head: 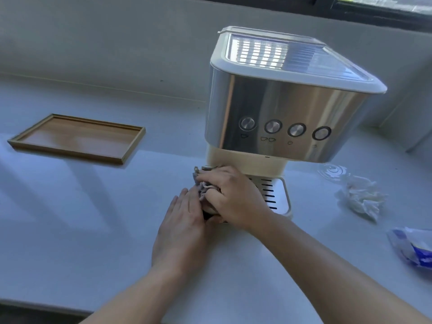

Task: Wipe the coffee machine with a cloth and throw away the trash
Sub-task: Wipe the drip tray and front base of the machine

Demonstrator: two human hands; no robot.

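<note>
A cream and steel coffee machine stands on the white counter, its slotted drip tray at the base. My right hand is closed on a bunched grey-pink cloth and presses it against the left front of the machine's base. My left hand lies flat with fingers together against the lower left corner of the base, touching the cloth. A crumpled white tissue lies on the counter to the right. A blue and white wrapper sits at the right edge.
A shallow wooden tray lies on the counter to the left. A clear plastic lid or film lies right of the machine. A grey wall runs behind, with a dark window frame at the top right.
</note>
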